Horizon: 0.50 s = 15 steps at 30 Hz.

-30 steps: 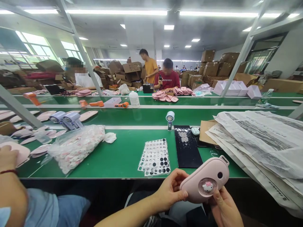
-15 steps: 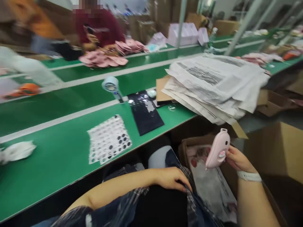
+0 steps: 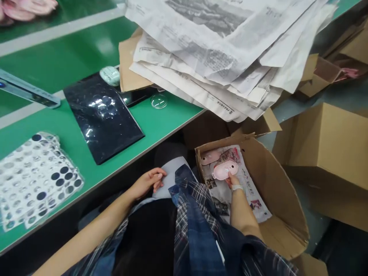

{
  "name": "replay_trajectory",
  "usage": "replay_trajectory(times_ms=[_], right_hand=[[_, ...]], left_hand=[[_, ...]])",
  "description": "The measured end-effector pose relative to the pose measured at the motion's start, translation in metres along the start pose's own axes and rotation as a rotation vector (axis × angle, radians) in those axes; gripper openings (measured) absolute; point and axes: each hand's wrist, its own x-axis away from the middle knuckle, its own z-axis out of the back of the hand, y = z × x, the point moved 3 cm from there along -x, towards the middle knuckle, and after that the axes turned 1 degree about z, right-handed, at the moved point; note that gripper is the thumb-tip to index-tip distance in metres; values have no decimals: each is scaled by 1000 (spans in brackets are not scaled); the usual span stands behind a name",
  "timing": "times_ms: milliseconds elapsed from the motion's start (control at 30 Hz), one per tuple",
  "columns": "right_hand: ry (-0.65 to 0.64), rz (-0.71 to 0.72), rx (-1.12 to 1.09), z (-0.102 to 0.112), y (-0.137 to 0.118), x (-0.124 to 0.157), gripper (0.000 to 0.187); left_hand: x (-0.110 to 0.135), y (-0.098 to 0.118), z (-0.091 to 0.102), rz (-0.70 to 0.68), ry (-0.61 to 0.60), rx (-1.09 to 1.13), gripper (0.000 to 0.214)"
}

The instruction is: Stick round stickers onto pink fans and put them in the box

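Observation:
My right hand [image 3: 232, 180] reaches down into an open cardboard box [image 3: 276, 184] on the floor and grips a pink oval device [image 3: 224, 170] by its lower edge, low over the printed paper lining the box bottom. A second pink oval device [image 3: 209, 156] lies just beyond it in the box. My left hand [image 3: 149, 181] rests on my knee below the table edge, fingers loosely curled, holding nothing.
The green table [image 3: 161, 122] carries a glossy black sheet [image 3: 102, 117], a sheet of round black stickers [image 3: 34, 180], a clear round disc [image 3: 158, 101] and a big stack of newspapers [image 3: 224, 53]. More cardboard boxes [image 3: 324, 153] stand to the right of the open box.
My view swung down and right. The right hand carried the pink device from chest height down into the floor box. My left hand let go of it and settled on my knee.

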Motion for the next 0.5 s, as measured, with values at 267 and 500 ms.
replay_trajectory(times_ms=[267, 500], right_hand=[[79, -159, -6, -62, 50, -26, 10], [20, -141, 28, -68, 50, -29, 15]], left_hand=[[-7, -12, 13, 78, 210, 83, 57], [-12, -7, 11, 111, 218, 108, 54]])
